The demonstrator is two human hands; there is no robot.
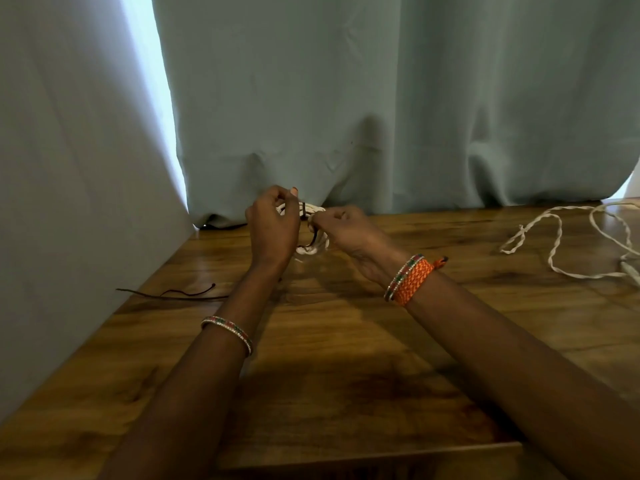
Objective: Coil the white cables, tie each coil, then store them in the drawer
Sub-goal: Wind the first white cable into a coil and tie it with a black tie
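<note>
A small coil of white cable (310, 250) is held upright above the wooden table (346, 341), near the curtain. A thin dark tie (304, 209) is wrapped around the top of the coil, and its end hangs down inside the loop. My left hand (273, 226) grips the coil's left side, fingers pinched at the tie. My right hand (341, 228) pinches the coil's right side by the tie. Most of the coil is hidden behind both hands. A second white cable (557, 237) lies loose and uncoiled at the far right of the table.
Spare dark ties (180, 294) lie on the table at the left, close to the curtain. A pale curtain (346, 98) hangs along the back and left edges. The table's front edge (370, 455) shows at the bottom.
</note>
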